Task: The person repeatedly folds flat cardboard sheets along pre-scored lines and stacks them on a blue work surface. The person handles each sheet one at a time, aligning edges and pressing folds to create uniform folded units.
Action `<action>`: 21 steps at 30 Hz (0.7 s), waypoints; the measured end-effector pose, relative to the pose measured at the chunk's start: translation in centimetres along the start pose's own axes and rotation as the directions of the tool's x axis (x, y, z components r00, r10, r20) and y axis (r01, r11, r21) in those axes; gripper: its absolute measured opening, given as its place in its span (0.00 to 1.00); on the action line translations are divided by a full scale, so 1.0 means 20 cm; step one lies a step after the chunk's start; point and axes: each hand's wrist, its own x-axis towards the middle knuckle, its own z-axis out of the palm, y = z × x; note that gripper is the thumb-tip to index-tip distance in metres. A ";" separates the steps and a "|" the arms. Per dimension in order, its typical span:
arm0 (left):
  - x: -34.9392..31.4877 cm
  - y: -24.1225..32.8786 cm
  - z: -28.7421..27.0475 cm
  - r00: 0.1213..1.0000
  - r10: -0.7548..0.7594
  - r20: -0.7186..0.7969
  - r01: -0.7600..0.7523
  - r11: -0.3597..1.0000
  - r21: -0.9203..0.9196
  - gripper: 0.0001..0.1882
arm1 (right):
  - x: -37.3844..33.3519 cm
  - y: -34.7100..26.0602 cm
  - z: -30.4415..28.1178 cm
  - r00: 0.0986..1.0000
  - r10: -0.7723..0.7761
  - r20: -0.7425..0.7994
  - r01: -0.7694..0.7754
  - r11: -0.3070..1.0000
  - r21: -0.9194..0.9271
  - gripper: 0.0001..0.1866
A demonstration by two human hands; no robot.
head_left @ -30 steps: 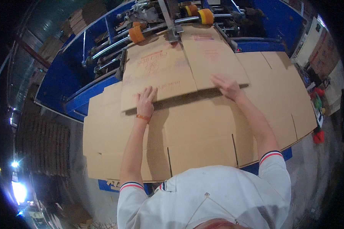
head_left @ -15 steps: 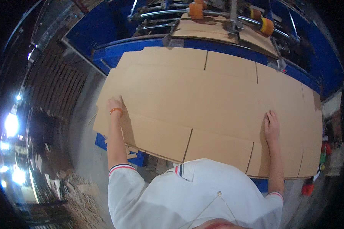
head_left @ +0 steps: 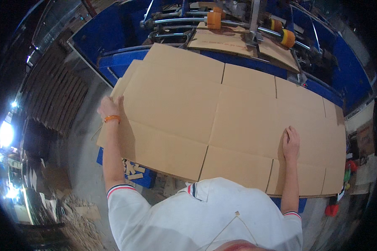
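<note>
A large flat tan cardboard sheet point(head_left: 171, 104), scored and slotted into panels, lies on top of other sheets in front of me. My left hand point(head_left: 109, 109), with an orange band at the wrist, is closed on the sheet's left edge. Its fingertips are partly hidden. My right hand point(head_left: 291, 143) rests on the right part of the same sheet, fingers stretched out and lying on the surface. Edges of lower sheets show at the far left, out of line with the top one.
Beyond the sheets stands a blue machine point(head_left: 125, 60) with metal shafts and orange rollers point(head_left: 214, 20); printed cardboard point(head_left: 222, 41) lies inside it. Small cardboard scraps point(head_left: 134, 170) sit in a blue holder below. At left are stacked boards point(head_left: 56, 98) and a scrap heap point(head_left: 81, 221).
The top sheet has turned, its far left corner moving away from me and its slots shifting. My left hand has moved left to the edge; my right hand stays on the sheet.
</note>
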 end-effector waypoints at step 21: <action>-0.69 0.37 -1.05 0.876 0.460 -0.144 -0.019 -0.265 -0.964 0.44 | -0.53 -0.05 -0.29 0.971 0.222 0.086 -0.234 0.958 0.165 0.18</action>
